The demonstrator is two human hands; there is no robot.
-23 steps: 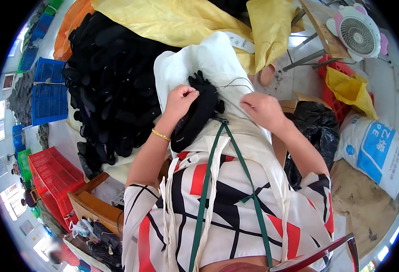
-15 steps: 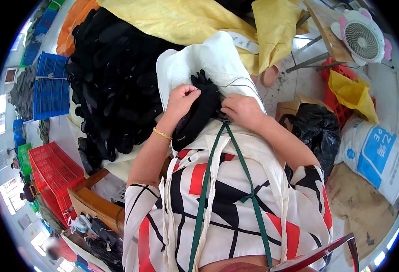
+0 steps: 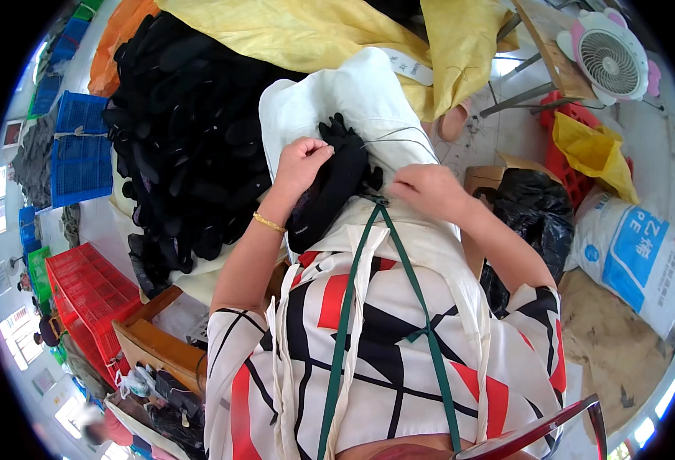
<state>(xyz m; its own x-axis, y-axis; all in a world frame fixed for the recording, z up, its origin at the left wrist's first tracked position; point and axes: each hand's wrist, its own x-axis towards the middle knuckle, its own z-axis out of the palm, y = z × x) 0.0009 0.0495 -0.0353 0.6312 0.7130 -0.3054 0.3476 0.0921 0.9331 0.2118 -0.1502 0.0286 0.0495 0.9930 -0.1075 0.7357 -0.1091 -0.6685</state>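
Observation:
A black knitted glove [image 3: 337, 165] lies on the white cloth [image 3: 383, 92] over my lap, its finger ends pointing away from me. My left hand [image 3: 301, 162] is closed in a pinch at the glove's left edge. Just right of the glove, my right hand [image 3: 429, 190] hovers with its fingers drawn together and slightly blurred. What it holds, if anything, is too small to make out. A thin dark thread [image 3: 395, 138] runs from the glove across the white cloth toward the right.
To the left rises a large heap of black knitted pieces [image 3: 192, 138]. Yellow sheeting [image 3: 299, 31] lies beyond. Red [image 3: 92, 299] and blue crates [image 3: 84, 146] stand farther left. At right are a black plastic bag [image 3: 533, 215], a white sack [image 3: 629, 253] and a fan [image 3: 610, 61].
My right hand has moved to the right, away from the glove. My left hand keeps its pinch, and the view has shifted slightly.

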